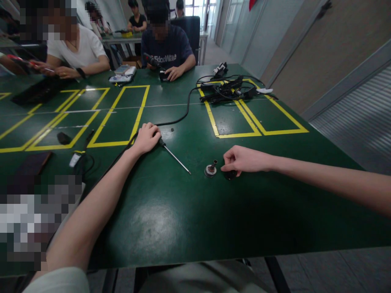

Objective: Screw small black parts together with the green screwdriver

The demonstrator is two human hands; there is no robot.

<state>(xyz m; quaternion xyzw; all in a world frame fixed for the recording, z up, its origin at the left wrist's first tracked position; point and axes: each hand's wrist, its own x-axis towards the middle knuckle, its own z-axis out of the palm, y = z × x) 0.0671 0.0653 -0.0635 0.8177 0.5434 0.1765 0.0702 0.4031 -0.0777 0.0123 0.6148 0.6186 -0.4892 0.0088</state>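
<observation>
My left hand [147, 137] closes around the black handle of a thin-shafted metal screwdriver [175, 157]; my right hand [242, 159] pinches a small black round cap [229, 175] just beneath its fingertips, a small metal flanged fitting [210, 169] beside it. Steadying the cap flat seems wise.

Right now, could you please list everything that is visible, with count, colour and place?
table: one, green with yellow tape lines, fills the view
screwdriver: one, metal shaft, handle under left hand
small round part: one, grey metal, beside right hand
black cap: one, under right fingertips
cable bundle: one, black, far right
black cord: one, runs toward left hand
other people: several seated at far side
left hand: closed on screwdriver handle
right hand: fingers on black cap
</observation>
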